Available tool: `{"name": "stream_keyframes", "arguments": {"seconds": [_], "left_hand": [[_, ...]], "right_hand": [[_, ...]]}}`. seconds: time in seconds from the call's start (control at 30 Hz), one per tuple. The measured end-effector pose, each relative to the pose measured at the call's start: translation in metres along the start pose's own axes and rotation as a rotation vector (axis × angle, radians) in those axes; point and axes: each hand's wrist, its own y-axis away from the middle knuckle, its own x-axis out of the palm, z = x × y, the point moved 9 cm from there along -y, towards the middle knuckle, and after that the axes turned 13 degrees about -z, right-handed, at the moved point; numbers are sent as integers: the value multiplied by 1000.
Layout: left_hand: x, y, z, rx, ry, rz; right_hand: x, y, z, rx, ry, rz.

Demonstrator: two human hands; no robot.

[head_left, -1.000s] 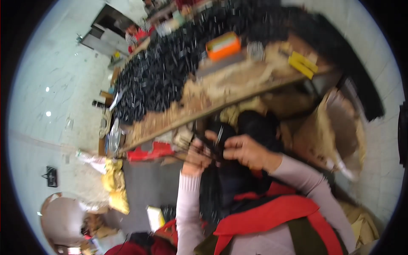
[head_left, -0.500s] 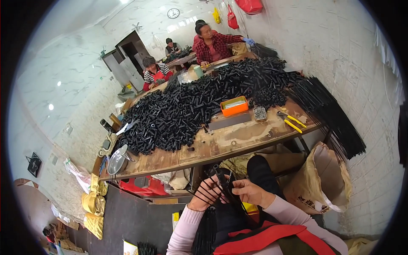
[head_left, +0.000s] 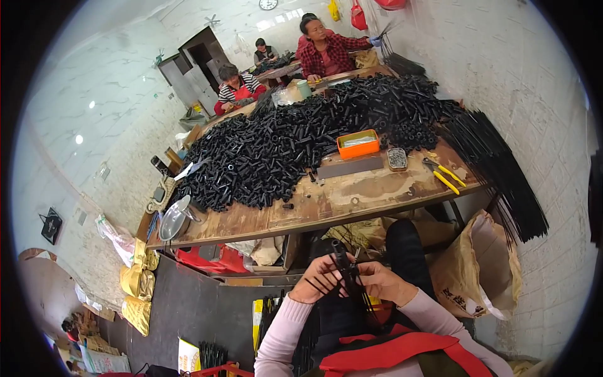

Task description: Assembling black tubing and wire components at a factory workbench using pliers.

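Above my lap, both hands work on a black tube piece (head_left: 340, 252) with thin black rods fanning out from its lower part. My left hand (head_left: 312, 280) is closed round its left side, several rods sticking out between the fingers. My right hand (head_left: 384, 282) pinches at the rods on the other side; its fingertips are partly hidden behind them. A big heap of short black tubes (head_left: 270, 151) covers much of the wooden table (head_left: 314, 204) in front of me.
On the table are an orange box (head_left: 358, 151), a small tray of metal bits (head_left: 397, 159), yellow-handled pliers (head_left: 445, 179), a grey bar (head_left: 350, 167) and a steel bowl (head_left: 174, 220). Long black rods (head_left: 502, 173) overhang the right edge above an open sack (head_left: 474, 267). Co-workers (head_left: 326, 53) sit beyond.
My view has tilted slightly, so the table sits higher and further right. Both hands still hold the black tube piece, and its rods are now bunched closer together. A far co-worker's gloved hand has lifted some rods.
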Motion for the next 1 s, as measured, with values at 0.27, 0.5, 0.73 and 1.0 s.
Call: {"name": "stream_keyframes", "arguments": {"seconds": [0.27, 0.5, 0.73, 1.0], "left_hand": [[0, -23, 2, 6, 168, 122], [-22, -34, 14, 343, 30, -235], [-12, 11, -26, 597, -230, -548], [-26, -8, -25, 504, -198, -552]], "right_hand": [[-7, -9, -2, -129, -7, -75], [-23, -15, 33, -503, -47, -383], [1, -1, 27, -655, 146, -425], [-6, -13, 33, -741, 381, -497]]}}
